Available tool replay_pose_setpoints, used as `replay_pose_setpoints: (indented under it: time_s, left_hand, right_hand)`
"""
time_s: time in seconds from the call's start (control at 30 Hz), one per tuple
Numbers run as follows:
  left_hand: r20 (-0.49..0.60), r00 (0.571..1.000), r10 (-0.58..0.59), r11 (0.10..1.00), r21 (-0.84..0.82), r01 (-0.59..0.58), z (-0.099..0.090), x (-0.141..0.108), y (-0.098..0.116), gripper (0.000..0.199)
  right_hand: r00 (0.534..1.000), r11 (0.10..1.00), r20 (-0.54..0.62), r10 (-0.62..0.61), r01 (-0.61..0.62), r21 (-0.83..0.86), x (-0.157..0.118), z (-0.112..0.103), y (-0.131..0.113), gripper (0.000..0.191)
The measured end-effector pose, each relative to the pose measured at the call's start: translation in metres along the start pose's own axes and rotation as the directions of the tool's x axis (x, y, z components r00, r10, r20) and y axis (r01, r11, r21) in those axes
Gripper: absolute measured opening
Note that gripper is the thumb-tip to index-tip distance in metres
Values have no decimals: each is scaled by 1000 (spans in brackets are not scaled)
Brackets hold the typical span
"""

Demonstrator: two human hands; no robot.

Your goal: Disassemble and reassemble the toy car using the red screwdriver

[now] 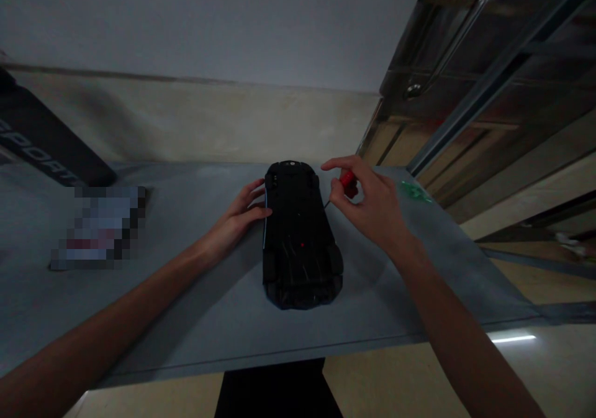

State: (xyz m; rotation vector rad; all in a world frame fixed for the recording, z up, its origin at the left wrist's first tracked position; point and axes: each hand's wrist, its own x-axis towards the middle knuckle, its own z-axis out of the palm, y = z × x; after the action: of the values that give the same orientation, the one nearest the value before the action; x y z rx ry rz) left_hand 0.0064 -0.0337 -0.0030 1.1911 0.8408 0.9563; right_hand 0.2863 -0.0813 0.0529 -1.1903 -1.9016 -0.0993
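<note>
A black toy car (298, 231) lies upside down on the grey table, its underside and wheels facing up. My left hand (242, 216) rests against the car's left side, fingers apart and touching its edge. On the car's right, my right hand (363, 197) holds a screwdriver with a red handle (347, 179) between thumb and fingers. The thin dark shaft points down and left, beside the car's right edge; whether its tip touches the car cannot be made out.
A small green item (415, 191) lies on the grey table (209, 337) to the right. At the left are a blurred-out flat object (100, 225) and a dark bar with lettering (51, 138). A wall rises behind; metal frame bars stand at the right.
</note>
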Motion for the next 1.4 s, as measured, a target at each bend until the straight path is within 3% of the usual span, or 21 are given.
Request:
replay_pose_setpoints:
  time_s: [0.2,0.3,0.43,0.53,0.7,1.0,1.27,1.4]
  left_hand:
    - [6,1000,3,999,-39,-3,-2,1,-4,81]
    - [-4,1000,-16,998,-54,15,-4,2,-7,78]
    - [-11,1000,-20,994,-112,18,-5,6,-10,74]
    - [-6,1000,-27,989,-143,25,-3,7,-10,71]
    - [-3,1000,-8,990,-142,8,-1,4,-5,73]
    - [41,997,66,983,-177,-58,-3,8,-12,57]
    - [30,998,62,983,-177,-56,-2,9,-11,63]
    - [19,999,44,984,-175,-40,-2,8,-10,63]
  right_hand:
    - [998,997,1,-68,68,44,-2,-1,11,46]
    - [998,996,-56,-18,23,82,-2,1,14,38]
    - [989,976,-111,98,-74,205,1,7,10,11]
    - [995,952,-22,99,-88,292,8,16,-1,9]
    - [985,948,169,-43,-13,319,30,30,-26,12]
    - [904,987,406,-131,80,140,60,37,-48,5]
    - [780,968,626,21,142,-209,88,16,-91,26]
    - [736,917,669,103,190,-350,101,11,-111,31]
